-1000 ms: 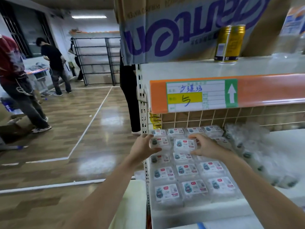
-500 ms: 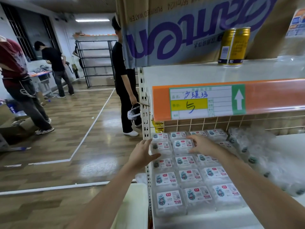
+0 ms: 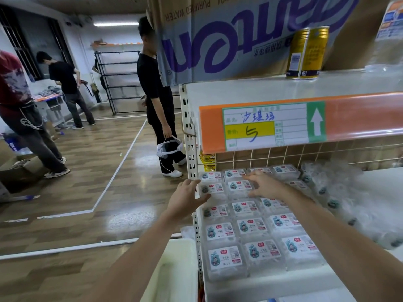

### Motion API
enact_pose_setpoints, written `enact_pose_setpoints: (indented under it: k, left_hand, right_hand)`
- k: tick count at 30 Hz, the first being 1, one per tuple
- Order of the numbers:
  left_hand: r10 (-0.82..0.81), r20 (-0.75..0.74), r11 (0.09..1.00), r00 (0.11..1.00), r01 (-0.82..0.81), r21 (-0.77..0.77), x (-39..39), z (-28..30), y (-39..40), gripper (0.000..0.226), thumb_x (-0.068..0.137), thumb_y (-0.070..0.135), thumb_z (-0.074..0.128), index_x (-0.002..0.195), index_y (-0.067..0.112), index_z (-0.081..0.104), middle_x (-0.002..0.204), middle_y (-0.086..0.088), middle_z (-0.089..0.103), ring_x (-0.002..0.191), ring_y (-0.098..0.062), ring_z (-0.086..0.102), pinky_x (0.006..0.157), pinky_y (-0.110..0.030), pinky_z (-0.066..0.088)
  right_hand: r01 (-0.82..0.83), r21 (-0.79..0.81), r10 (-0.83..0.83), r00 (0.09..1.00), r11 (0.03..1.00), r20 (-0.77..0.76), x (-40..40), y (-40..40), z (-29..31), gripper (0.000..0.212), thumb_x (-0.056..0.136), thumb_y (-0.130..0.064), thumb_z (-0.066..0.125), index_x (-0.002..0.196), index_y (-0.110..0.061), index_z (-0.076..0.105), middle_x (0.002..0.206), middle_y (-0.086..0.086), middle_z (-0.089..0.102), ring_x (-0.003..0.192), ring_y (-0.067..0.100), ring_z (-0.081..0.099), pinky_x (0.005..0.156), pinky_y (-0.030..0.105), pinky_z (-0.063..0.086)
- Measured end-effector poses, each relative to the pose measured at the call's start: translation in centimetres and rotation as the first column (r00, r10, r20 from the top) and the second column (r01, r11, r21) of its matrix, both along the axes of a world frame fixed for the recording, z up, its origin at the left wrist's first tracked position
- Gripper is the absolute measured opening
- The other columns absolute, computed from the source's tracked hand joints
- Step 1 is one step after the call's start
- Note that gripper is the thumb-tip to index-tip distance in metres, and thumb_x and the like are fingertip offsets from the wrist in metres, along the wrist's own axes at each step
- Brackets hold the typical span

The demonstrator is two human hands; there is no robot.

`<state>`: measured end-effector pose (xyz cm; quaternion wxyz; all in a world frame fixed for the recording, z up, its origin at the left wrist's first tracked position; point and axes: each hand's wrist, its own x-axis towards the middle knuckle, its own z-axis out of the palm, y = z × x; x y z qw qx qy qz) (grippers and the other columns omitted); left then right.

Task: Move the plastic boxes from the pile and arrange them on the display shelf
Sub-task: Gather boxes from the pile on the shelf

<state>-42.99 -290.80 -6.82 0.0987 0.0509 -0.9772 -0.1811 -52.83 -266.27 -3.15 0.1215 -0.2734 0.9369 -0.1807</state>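
Several clear plastic boxes [image 3: 251,227] with white labels lie in neat rows on the white display shelf [image 3: 272,284]. A loose pile of the same boxes [image 3: 353,205] lies jumbled to the right on that shelf. My left hand [image 3: 187,198] is at the shelf's left edge, fingers spread, touching the side of a raised box [image 3: 212,188] in the second row from the back. My right hand [image 3: 263,185] reaches over the back rows with fingers spread, beside another raised box [image 3: 238,185]. Neither hand grips anything.
The upper shelf with an orange price strip [image 3: 305,123] hangs just over the back rows; a gold can [image 3: 307,53] and a cardboard carton [image 3: 239,35] stand on it. A person in black [image 3: 157,94] stands left of the shelf upright [image 3: 192,149]. A white bin [image 3: 174,271] is below left.
The view has tilted up slightly. My hands have loosened from the two raised boxes, the fingers spreading, and the right hand has shifted back. The person in black has stepped into view.
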Motion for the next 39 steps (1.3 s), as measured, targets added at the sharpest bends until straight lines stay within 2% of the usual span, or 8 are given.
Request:
enact_pose_setpoints:
  k: [7, 11, 14, 17, 19, 24, 30, 39]
  left_hand:
    - [-0.080, -0.112, 0.992, 0.991, 0.067, -0.108, 0.3, 2.0, 2.0, 0.055, 0.095, 0.048, 0.045, 0.140, 0.018, 0.042, 0.140, -0.004, 0.046, 0.128, -0.023, 0.041, 0.100, -0.035, 0.038]
    - [-0.238, -0.070, 0.935, 0.969, 0.209, -0.287, -1.3, 3.8, 5.4, 0.049, 0.096, 0.047, 0.040, 0.136, 0.019, 0.045, 0.138, -0.003, 0.048, 0.126, -0.024, 0.041, 0.102, -0.038, 0.036]
    - [-0.359, 0.028, 0.833, 0.933, 0.334, -0.442, -2.8, 5.0, 9.0, 0.049, 0.096, 0.045, 0.040, 0.136, 0.017, 0.045, 0.138, -0.005, 0.047, 0.128, -0.026, 0.038, 0.101, -0.038, 0.033]
    - [-0.446, 0.116, 0.728, 0.887, 0.435, -0.530, -4.1, 5.5, 13.6, 0.047, 0.095, 0.045, 0.042, 0.131, 0.014, 0.048, 0.136, -0.009, 0.047, 0.127, -0.028, 0.037, 0.103, -0.039, 0.030]
    - [-0.483, 0.172, 0.703, 0.859, 0.497, -0.508, -4.6, 5.6, 17.3, 0.049, 0.095, 0.046, 0.044, 0.131, 0.013, 0.049, 0.137, -0.011, 0.046, 0.130, -0.029, 0.034, 0.107, -0.042, 0.026]
    - [-0.578, 0.172, 0.697, 0.798, 0.592, -0.405, -4.6, 6.8, 28.3, 0.044, 0.096, 0.042, 0.042, 0.130, 0.016, 0.051, 0.139, -0.013, 0.045, 0.130, -0.032, 0.035, 0.105, -0.041, 0.029]
    - [-0.726, 0.201, 0.490, 0.657, 0.700, -0.519, -4.3, 7.7, 41.6, 0.050, 0.090, 0.051, 0.046, 0.127, 0.017, 0.054, 0.127, -0.010, 0.055, 0.119, -0.030, 0.046, 0.096, -0.041, 0.037]
    - [-0.821, 0.182, 0.364, 0.541, 0.742, -0.562, -3.8, 8.6, 61.2, 0.054, 0.093, 0.052, 0.042, 0.131, 0.014, 0.049, 0.132, -0.011, 0.050, 0.124, -0.030, 0.040, 0.099, -0.041, 0.033]
  right_hand:
    - [0.084, -0.054, -0.083, 0.996, 0.995, 0.021, 1.1, 1.1, 1.0, 0.070, 0.088, -0.031, 0.065, 0.147, -0.018, 0.031, 0.156, 0.005, 0.018, 0.139, 0.025, 0.028, 0.110, 0.038, 0.028]
    - [0.088, 0.108, -0.071, 0.986, 0.990, -0.154, 2.1, 3.0, 1.8, 0.056, 0.090, -0.039, 0.059, 0.137, -0.012, 0.046, 0.146, 0.010, 0.037, 0.129, 0.025, 0.042, 0.105, 0.035, 0.037]
    - [0.102, 0.261, -0.027, 0.960, 0.960, -0.277, 3.0, 5.5, 1.6, 0.040, 0.093, -0.032, 0.052, 0.127, -0.010, 0.051, 0.133, 0.006, 0.049, 0.113, 0.023, 0.053, 0.087, 0.031, 0.045]
    - [0.185, 0.394, -0.011, 0.915, 0.900, -0.403, 4.5, 8.8, 2.1, 0.045, 0.093, -0.036, 0.040, 0.134, -0.017, 0.047, 0.134, 0.007, 0.051, 0.113, 0.027, 0.055, 0.083, 0.031, 0.046]
    - [0.255, 0.476, -0.026, 0.900, 0.841, -0.436, 5.9, 11.4, 2.6, 0.057, 0.091, -0.046, 0.025, 0.137, -0.017, 0.043, 0.131, 0.011, 0.051, 0.115, 0.029, 0.053, 0.085, 0.034, 0.045]
    - [0.488, 0.427, -0.258, 0.832, 0.761, -0.491, 8.9, 20.2, 3.6, 0.043, 0.094, -0.033, 0.045, 0.134, -0.016, 0.048, 0.136, 0.007, 0.046, 0.125, 0.026, 0.042, 0.097, 0.036, 0.041]
    - [0.658, 0.393, -0.469, 0.743, 0.642, -0.478, 12.5, 33.5, 4.3, 0.045, 0.093, -0.035, 0.047, 0.136, -0.019, 0.047, 0.137, 0.005, 0.046, 0.127, 0.024, 0.041, 0.097, 0.035, 0.038]
    - [0.781, 0.389, -0.631, 0.624, 0.489, -0.460, 15.0, 51.5, 5.1, 0.044, 0.093, -0.033, 0.046, 0.132, -0.013, 0.050, 0.133, 0.010, 0.049, 0.119, 0.030, 0.050, 0.093, 0.041, 0.047]
